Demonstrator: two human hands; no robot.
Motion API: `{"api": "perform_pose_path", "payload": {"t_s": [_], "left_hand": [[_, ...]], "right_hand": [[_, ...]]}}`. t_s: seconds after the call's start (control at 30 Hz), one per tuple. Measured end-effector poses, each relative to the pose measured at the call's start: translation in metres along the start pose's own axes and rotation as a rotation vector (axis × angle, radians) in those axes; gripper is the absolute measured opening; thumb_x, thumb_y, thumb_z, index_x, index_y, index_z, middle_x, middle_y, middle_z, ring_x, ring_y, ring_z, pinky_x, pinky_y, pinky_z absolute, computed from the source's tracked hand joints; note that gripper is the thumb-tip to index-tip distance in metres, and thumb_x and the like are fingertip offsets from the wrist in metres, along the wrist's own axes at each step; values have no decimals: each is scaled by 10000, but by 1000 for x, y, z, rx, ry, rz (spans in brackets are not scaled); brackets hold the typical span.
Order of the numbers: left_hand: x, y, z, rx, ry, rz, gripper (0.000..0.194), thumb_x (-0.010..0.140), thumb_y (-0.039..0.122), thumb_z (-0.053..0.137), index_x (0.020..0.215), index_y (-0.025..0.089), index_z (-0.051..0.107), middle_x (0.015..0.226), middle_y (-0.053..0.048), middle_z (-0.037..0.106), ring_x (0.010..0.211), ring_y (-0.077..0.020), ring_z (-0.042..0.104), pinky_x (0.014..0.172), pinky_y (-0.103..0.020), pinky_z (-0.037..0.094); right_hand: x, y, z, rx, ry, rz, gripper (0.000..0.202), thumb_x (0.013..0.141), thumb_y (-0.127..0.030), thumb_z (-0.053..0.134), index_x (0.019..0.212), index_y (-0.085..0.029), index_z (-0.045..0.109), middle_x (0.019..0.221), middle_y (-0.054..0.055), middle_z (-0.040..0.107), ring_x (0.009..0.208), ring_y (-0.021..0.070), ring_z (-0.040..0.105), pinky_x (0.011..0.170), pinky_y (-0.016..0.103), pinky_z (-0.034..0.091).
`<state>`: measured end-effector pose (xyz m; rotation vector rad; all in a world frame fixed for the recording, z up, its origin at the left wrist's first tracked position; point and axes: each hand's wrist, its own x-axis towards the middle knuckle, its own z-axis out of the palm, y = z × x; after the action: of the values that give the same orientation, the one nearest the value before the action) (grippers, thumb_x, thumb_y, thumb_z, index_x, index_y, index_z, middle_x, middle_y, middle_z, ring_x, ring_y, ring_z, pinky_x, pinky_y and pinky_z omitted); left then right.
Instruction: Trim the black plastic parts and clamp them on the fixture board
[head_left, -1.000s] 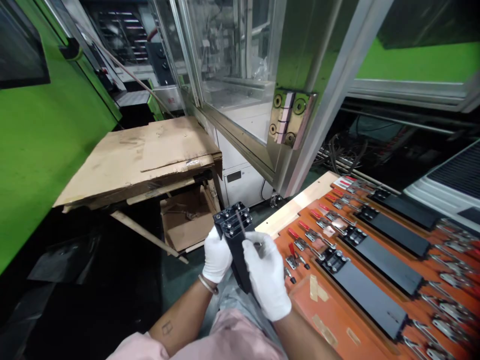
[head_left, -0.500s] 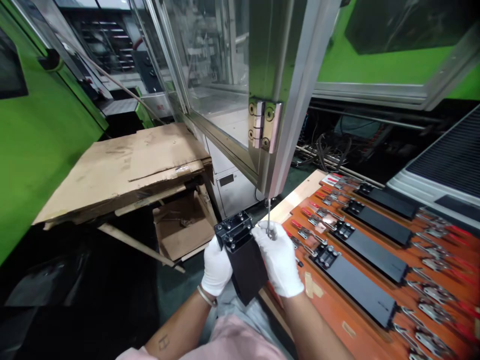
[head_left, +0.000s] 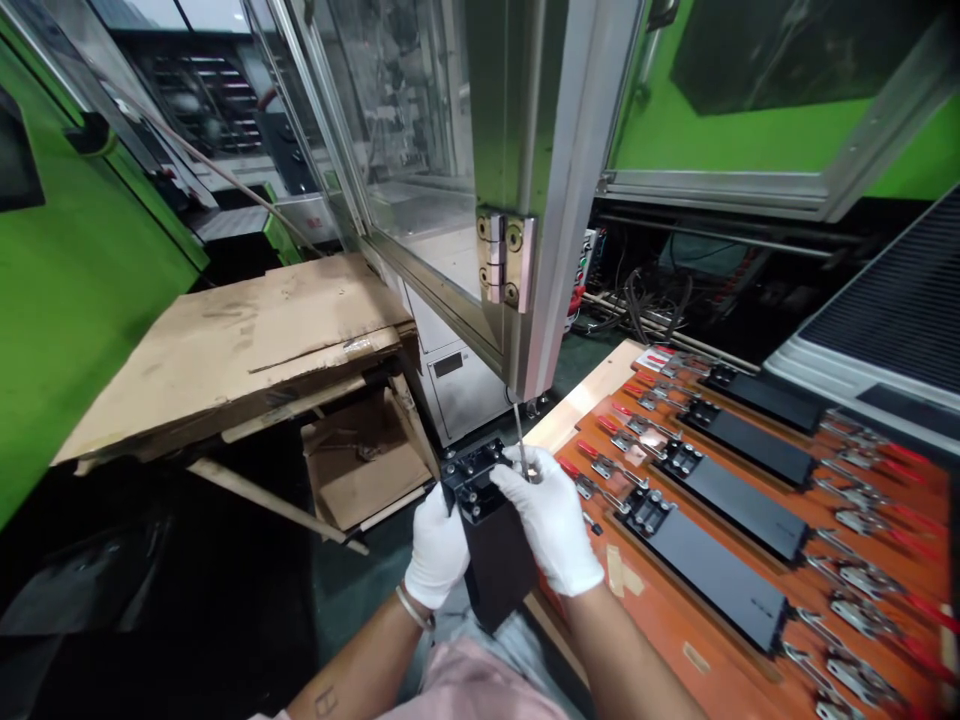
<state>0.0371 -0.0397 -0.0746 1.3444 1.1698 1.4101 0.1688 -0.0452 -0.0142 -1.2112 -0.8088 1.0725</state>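
Observation:
In front of my lap, a long black panel (head_left: pixel 501 570) is held tilted, its screw-fitted end block facing up. My left hand (head_left: pixel 436 548), in a white glove, is closed around the panel's left side. My right hand (head_left: pixel 553 522), also gloved, has its fingers closed around a thin metal rod (head_left: pixel 519 428) that points upward. Its thumb and fingertips are at the right side of the end block (head_left: pixel 476 478). The rod's lower end is hidden in the glove, so its kind is not clear.
An orange board (head_left: pixel 667 640) on the right bears several similar black panels (head_left: pixel 712 575) under red-handled toggle clamps (head_left: pixel 862 625). A metal-framed glass door (head_left: pixel 517 340) hangs just ahead. Cardboard (head_left: pixel 247 320) covers a table at left, with an open carton (head_left: pixel 367 460) below it.
My right hand has shifted left, its fingertips now against the panel's end block. The rod leans more to the left. The panel has moved slightly down and right as the view turned.

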Motion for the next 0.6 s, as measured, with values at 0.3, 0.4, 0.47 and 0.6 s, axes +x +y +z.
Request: {"api": "perform_pose_path", "payload": {"t_s": [0.3, 0.4, 0.47, 0.6], "left_hand": [[10, 17, -4, -116, 12, -153, 256, 680, 265, 766, 898, 136, 737, 906, -76, 763, 810, -234, 679, 835, -388, 541], [13, 23, -1, -83, -5, -150, 266, 715, 354, 745, 855, 128, 734, 911, -89, 758, 826, -239, 675, 846, -389, 536], [11, 23, 0, -98, 36, -145, 388, 808, 497, 631, 852, 125, 731, 930, -107, 754, 879, -247, 676, 878, -389, 524], [6, 24, 1, -195, 53, -52, 627, 871, 652, 440, 1180, 144, 643, 1194, -129, 687, 1107, -256, 633, 983, -376, 476]], "right_hand": [[-13, 25, -32, 4, -179, 179, 430, 665, -378, 780, 1024, -157, 693, 832, 32, 675, 749, 189, 596, 713, 307, 485], [-24, 28, -37, 112, -347, 276, 429, 667, -390, 767, 1026, -160, 717, 867, 50, 703, 838, 245, 633, 778, 359, 505], [-29, 28, -37, 82, -329, 271, 390, 671, -392, 757, 978, -154, 731, 850, 56, 708, 819, 253, 635, 754, 358, 511], [-35, 29, -36, -40, -157, 214, 356, 669, -405, 746, 913, -147, 719, 807, 49, 701, 704, 212, 611, 650, 309, 498]]}}
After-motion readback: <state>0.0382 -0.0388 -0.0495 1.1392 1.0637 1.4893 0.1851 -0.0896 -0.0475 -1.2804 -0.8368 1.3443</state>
